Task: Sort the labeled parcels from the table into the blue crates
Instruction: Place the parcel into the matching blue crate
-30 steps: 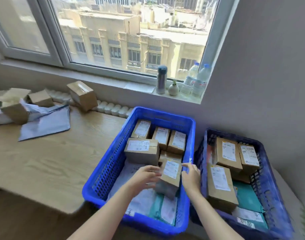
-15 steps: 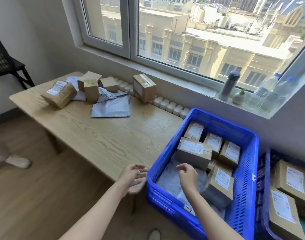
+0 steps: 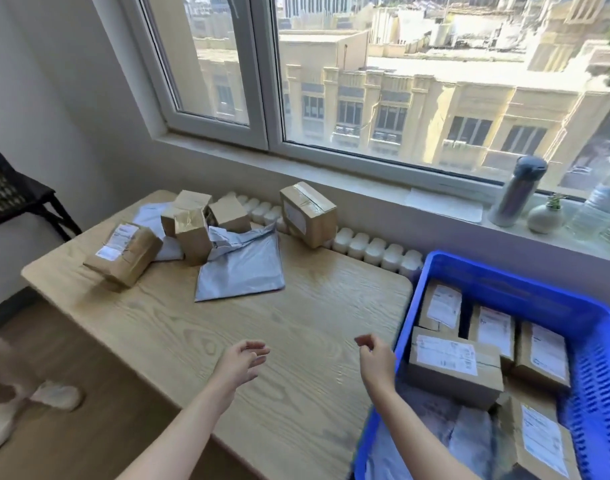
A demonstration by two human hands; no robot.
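Observation:
A blue crate (image 3: 504,277) at the right holds several labeled cardboard parcels (image 3: 454,365). On the wooden table (image 3: 262,341) lie more parcels: a labeled brown box (image 3: 123,252) at the left, a cluster of small boxes (image 3: 192,226), a grey mailer bag (image 3: 243,268) and a taped box (image 3: 308,213) leaning near the wall. My left hand (image 3: 239,363) hovers above the table's near part, fingers relaxed and empty. My right hand (image 3: 376,358) hangs beside the crate's left wall, fingers loosely curled, holding nothing.
A white radiator (image 3: 372,249) runs along the wall behind the table. The windowsill carries a thermos (image 3: 516,190), a small vase (image 3: 545,218) and water bottles (image 3: 597,209). A dark chair (image 3: 9,199) stands at the far left. A person's feet in slippers (image 3: 26,407) show on the floor.
Both hands left the parcel in the crate and moved left over the table. The view swung left, bringing the table's parcels into sight and losing the second crate.

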